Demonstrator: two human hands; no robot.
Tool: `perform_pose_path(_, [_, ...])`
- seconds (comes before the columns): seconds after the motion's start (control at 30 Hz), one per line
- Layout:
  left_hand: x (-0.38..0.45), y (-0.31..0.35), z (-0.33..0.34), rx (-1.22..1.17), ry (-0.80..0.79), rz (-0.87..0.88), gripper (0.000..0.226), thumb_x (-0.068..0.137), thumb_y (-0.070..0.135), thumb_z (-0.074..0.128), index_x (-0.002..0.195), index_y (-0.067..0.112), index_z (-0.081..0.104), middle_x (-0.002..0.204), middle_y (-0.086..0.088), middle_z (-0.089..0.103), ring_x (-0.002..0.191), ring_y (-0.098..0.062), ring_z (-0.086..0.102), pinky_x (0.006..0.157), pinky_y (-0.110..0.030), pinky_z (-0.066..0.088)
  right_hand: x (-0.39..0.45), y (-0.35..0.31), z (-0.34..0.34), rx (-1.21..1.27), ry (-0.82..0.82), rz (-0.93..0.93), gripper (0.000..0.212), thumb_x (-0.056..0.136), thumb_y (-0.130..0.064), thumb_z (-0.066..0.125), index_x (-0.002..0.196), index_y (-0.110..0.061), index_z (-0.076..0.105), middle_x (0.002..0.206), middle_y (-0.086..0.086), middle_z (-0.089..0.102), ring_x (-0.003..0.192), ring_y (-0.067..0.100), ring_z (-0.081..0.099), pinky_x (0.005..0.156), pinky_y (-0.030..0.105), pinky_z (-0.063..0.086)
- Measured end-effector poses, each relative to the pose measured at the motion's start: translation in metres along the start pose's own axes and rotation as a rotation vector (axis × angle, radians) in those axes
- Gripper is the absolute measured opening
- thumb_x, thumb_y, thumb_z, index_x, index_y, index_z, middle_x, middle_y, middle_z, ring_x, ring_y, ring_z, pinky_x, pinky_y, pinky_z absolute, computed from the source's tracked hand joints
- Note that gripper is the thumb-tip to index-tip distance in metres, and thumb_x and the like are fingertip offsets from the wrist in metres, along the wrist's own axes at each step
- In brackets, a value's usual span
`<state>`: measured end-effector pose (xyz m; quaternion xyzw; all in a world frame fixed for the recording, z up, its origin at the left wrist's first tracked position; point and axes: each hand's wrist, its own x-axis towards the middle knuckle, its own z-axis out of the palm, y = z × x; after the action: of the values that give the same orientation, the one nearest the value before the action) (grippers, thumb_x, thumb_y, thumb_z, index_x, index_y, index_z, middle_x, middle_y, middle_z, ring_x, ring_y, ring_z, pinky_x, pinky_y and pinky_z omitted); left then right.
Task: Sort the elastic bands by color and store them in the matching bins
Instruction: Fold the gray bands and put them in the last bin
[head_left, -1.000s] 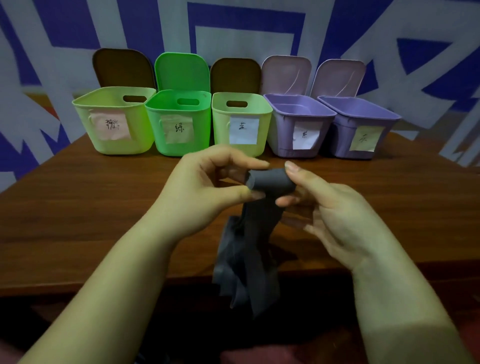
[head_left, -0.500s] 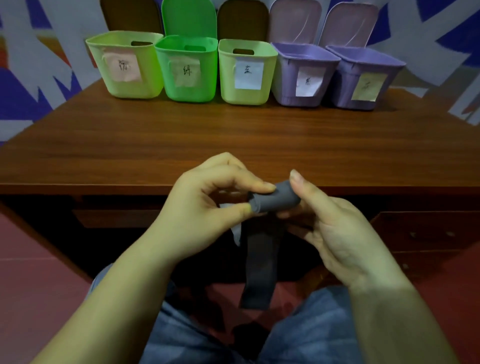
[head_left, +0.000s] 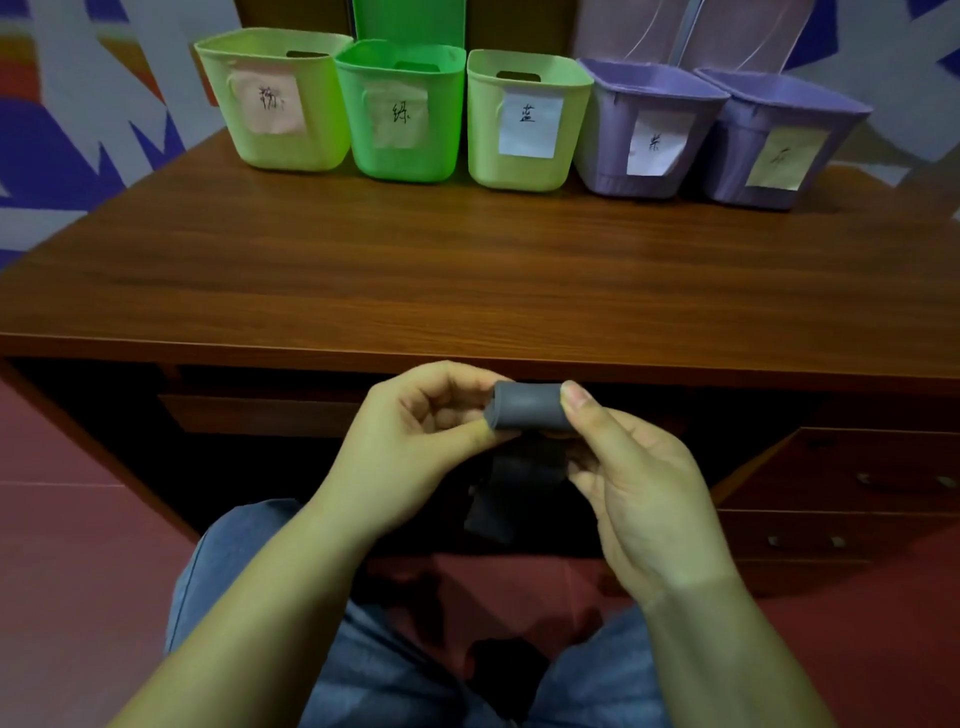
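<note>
A grey elastic band (head_left: 527, 405), mostly rolled into a short cylinder, is held in front of the table's near edge. My left hand (head_left: 410, 441) pinches its left end between thumb and fingers. My right hand (head_left: 634, 483) pinches the right end, thumb on top. A short dark tail of the band hangs below the roll. Five labelled bins stand in a row at the back of the table: a light green bin (head_left: 275, 98), a bright green bin (head_left: 402, 111), a second light green bin (head_left: 524, 122), a purple bin (head_left: 649, 127) and a second purple bin (head_left: 779, 137).
The wooden table (head_left: 415, 270) stretches between me and the bins. Drawers (head_left: 852, 488) sit under it at the right. My legs in blue jeans (head_left: 395, 670) are below my hands, above a red floor. The bin lids stand open against the wall.
The band's hanging tail has grown much shorter as the roll thickened. Both hands with the band have come down and back, from over the table to in front of its edge.
</note>
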<state>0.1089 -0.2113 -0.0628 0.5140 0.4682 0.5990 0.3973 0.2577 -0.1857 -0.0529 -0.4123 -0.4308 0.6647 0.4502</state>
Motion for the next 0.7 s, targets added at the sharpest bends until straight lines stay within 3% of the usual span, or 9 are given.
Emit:
perform_pose_path(0.2, [0.002, -0.022, 0.002, -0.015, 0.023, -0.055, 0.029, 0.071, 0.016, 0.076, 0.097, 0.014, 0.064, 0.094, -0.005, 0.071, 0.09, -0.018, 0.067, 0.079, -0.022, 0.053, 0.012, 0.011, -0.001, -0.033, 0.032, 0.022, 0.034, 0.061, -0.044, 0.066, 0.076, -0.016, 0.078, 0.089, 0.007, 0.075, 0.097, 0.019, 0.069, 0.1, 0.045, 0.047])
perform_pose_path(0.3, [0.003, -0.03, -0.002, 0.06, -0.09, -0.069, 0.024, 0.081, 0.017, 0.063, 0.104, 0.02, 0.056, 0.099, 0.004, 0.066, 0.096, -0.011, 0.063, 0.081, -0.025, 0.051, 0.018, 0.014, -0.004, -0.022, 0.004, 0.049, 0.032, 0.068, -0.037, 0.063, 0.083, -0.011, 0.075, 0.089, 0.009, 0.075, 0.09, 0.018, 0.071, 0.09, 0.04, 0.052])
perform_pose_path(0.43, [0.004, -0.035, -0.002, -0.02, -0.165, -0.136, 0.023, 0.086, 0.012, 0.052, 0.105, 0.025, 0.049, 0.092, 0.013, 0.066, 0.087, -0.004, 0.063, 0.075, -0.02, 0.049, 0.026, 0.02, -0.005, -0.061, 0.004, 0.039, 0.037, 0.066, -0.037, 0.064, 0.091, -0.012, 0.074, 0.107, 0.007, 0.071, 0.099, 0.018, 0.068, 0.092, 0.043, 0.053])
perform_pose_path(0.57, [0.008, -0.039, -0.004, -0.071, -0.149, -0.187, 0.026, 0.085, 0.013, 0.051, 0.103, 0.031, 0.051, 0.09, 0.005, 0.068, 0.083, -0.013, 0.062, 0.074, -0.026, 0.05, 0.031, 0.025, -0.002, -0.15, 0.041, -0.013, 0.026, 0.058, -0.048, 0.064, 0.07, -0.03, 0.077, 0.115, -0.012, 0.066, 0.108, -0.002, 0.06, 0.084, 0.019, 0.045])
perform_pose_path(0.7, [0.012, -0.041, -0.007, -0.186, -0.094, -0.289, 0.039, 0.08, 0.004, 0.052, 0.112, 0.026, 0.055, 0.094, -0.002, 0.071, 0.089, -0.019, 0.065, 0.078, -0.028, 0.052, 0.035, 0.032, -0.001, -0.182, 0.028, -0.039, 0.03, 0.054, -0.052, 0.064, 0.068, -0.028, 0.077, 0.119, -0.017, 0.062, 0.111, -0.004, 0.057, 0.086, 0.019, 0.042])
